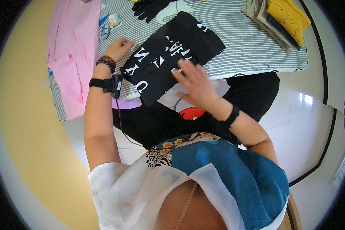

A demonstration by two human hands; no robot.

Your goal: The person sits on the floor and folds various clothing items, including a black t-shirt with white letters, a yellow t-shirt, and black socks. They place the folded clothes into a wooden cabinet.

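Note:
A black garment (164, 54) with white printed letters lies folded flat on the striped bedding, its near corner hanging over the edge towards my lap. My left hand (119, 49) is beside its upper left side, fingers loosely curled with nothing visible in them. Over the garment's near right edge hovers or rests my right hand (194, 84), blurred, with its fingers apart; whether it touches the fabric is unclear. Below that hand, a white cloth with a red print (191, 113) shows at my lap.
Pink fabric (72, 51) covers the bed's left side. Black gloves (151, 8) and small items (109, 24) lie at the far side. Folded clothes, a yellow one (290, 18) on top, are stacked at far right. A cable (120, 115) hangs from a device on my left wrist.

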